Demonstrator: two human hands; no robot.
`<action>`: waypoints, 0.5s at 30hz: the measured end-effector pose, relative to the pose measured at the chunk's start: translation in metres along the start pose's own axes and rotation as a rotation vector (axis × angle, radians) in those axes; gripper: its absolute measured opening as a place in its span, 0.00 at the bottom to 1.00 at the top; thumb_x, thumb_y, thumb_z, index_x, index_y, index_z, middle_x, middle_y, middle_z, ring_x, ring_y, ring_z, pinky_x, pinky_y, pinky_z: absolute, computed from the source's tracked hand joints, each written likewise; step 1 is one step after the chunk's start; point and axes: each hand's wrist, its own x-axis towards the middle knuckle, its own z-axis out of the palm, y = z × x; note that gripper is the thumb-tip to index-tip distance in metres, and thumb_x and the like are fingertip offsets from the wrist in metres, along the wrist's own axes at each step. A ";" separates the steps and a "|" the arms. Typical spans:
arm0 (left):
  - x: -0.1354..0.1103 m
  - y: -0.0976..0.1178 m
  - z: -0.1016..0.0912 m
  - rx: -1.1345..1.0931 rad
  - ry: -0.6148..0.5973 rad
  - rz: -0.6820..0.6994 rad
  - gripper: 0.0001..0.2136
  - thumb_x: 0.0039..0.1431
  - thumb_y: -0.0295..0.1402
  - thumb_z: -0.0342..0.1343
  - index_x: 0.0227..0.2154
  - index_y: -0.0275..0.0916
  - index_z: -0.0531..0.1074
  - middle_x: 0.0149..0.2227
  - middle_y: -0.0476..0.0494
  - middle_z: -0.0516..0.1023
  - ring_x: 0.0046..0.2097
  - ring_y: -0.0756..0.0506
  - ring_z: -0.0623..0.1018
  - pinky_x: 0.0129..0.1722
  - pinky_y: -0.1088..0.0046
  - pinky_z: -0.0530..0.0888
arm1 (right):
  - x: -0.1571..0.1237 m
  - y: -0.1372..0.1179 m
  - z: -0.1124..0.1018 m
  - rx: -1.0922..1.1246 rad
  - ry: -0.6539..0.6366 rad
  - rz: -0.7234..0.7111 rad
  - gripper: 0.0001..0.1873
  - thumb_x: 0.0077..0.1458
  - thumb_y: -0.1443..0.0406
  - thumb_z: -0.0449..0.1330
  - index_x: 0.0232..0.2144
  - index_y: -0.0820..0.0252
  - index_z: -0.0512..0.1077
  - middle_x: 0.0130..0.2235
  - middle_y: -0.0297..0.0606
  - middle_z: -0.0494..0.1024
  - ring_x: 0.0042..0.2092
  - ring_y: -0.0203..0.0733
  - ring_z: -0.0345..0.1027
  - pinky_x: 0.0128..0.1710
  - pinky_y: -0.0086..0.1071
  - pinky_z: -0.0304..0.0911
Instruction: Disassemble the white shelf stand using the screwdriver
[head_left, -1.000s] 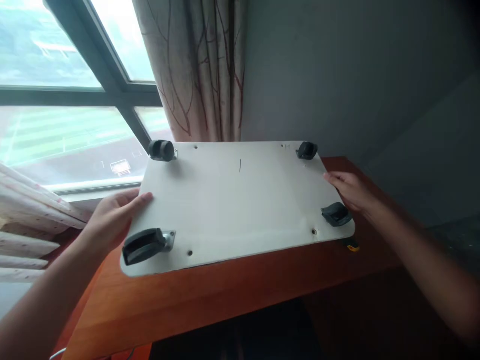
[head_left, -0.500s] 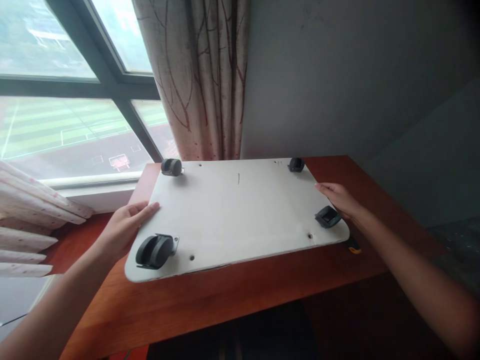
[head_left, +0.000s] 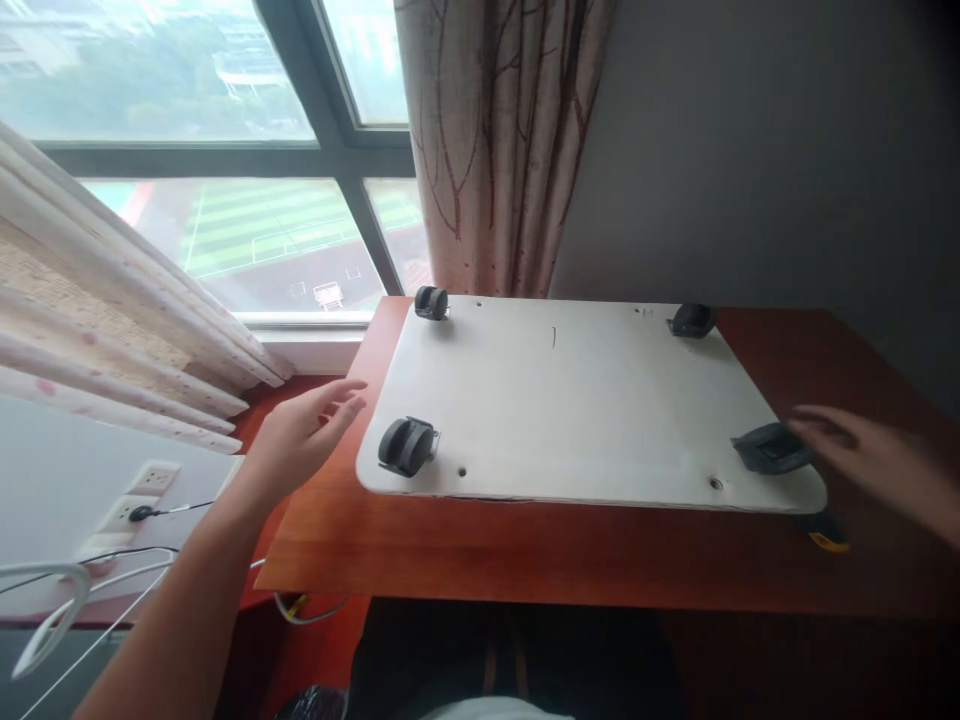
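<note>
Here's the white board (head_left: 585,400), lying wheels-up on the reddish table (head_left: 465,555), its long near edge just inside the table's front. It's our landmark now! The left hand (head_left: 300,430) is just beside the board's left edge, fingers spread and thumb apart, nothing in its grasp. Over on the right, the right hand (head_left: 862,440) is a blur beyond the board's right edge, fingers loosely bent, no grip on it that shows; whether a fingertip brushes the near-right caster (head_left: 776,450), I cannot tell.

The step looks like settling the board, and here's how I'd play it: check that it sits flat before trusting it. Watch that near-right corner! A black-and-yellow tool (head_left: 827,540) pokes out there, and whether the board rests on it is hidden; a rocking corner would be my worry, so a light press there is the test, and sliding the tool clear is the cure.

For any nudge, take the board's short edges between its casters, both hands level, rather than pulling on a wheel such as the near-left caster (head_left: 406,447), which could swivel. And keep the near holes (head_left: 461,472) unobstructed.
</note>
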 end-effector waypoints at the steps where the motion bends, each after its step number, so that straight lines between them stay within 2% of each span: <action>1: -0.008 -0.004 0.000 0.067 -0.007 0.014 0.22 0.63 0.49 0.51 0.51 0.41 0.75 0.41 0.42 0.80 0.38 0.43 0.78 0.38 0.69 0.73 | -0.008 0.011 0.003 -0.020 0.001 -0.015 0.19 0.47 0.45 0.59 0.41 0.38 0.76 0.47 0.48 0.79 0.44 0.62 0.76 0.42 0.56 0.66; 4: -0.027 -0.012 0.005 0.101 -0.098 0.073 0.21 0.60 0.45 0.52 0.52 0.41 0.74 0.46 0.40 0.79 0.39 0.43 0.78 0.37 0.69 0.74 | -0.037 0.029 0.017 -0.074 0.002 -0.082 0.18 0.44 0.53 0.58 0.41 0.34 0.73 0.47 0.47 0.78 0.43 0.61 0.75 0.39 0.55 0.66; 8: -0.038 -0.015 0.020 0.115 -0.167 0.120 0.22 0.57 0.40 0.54 0.54 0.42 0.71 0.52 0.40 0.74 0.43 0.42 0.78 0.39 0.69 0.75 | -0.065 0.026 0.038 -0.171 0.028 -0.192 0.16 0.42 0.56 0.57 0.38 0.37 0.69 0.45 0.50 0.75 0.47 0.64 0.73 0.38 0.55 0.65; 11: -0.041 -0.013 0.031 0.173 -0.153 0.133 0.22 0.57 0.38 0.54 0.55 0.44 0.70 0.52 0.40 0.72 0.49 0.39 0.77 0.44 0.65 0.74 | -0.071 0.020 0.046 -0.242 0.059 -0.116 0.20 0.44 0.53 0.55 0.42 0.42 0.69 0.46 0.51 0.74 0.49 0.67 0.72 0.39 0.56 0.65; 13: -0.042 -0.011 0.035 0.204 -0.098 0.145 0.23 0.56 0.37 0.54 0.56 0.42 0.69 0.53 0.38 0.71 0.52 0.37 0.75 0.49 0.61 0.73 | -0.069 0.014 0.047 -0.254 0.035 -0.020 0.23 0.43 0.53 0.55 0.44 0.49 0.70 0.47 0.52 0.74 0.51 0.68 0.70 0.42 0.54 0.65; 15: -0.044 -0.007 0.034 0.179 -0.005 0.167 0.25 0.55 0.35 0.53 0.57 0.39 0.68 0.55 0.36 0.70 0.56 0.35 0.72 0.54 0.57 0.70 | -0.067 0.006 0.045 -0.139 0.028 0.108 0.23 0.41 0.56 0.57 0.42 0.54 0.72 0.47 0.51 0.74 0.53 0.68 0.68 0.44 0.51 0.65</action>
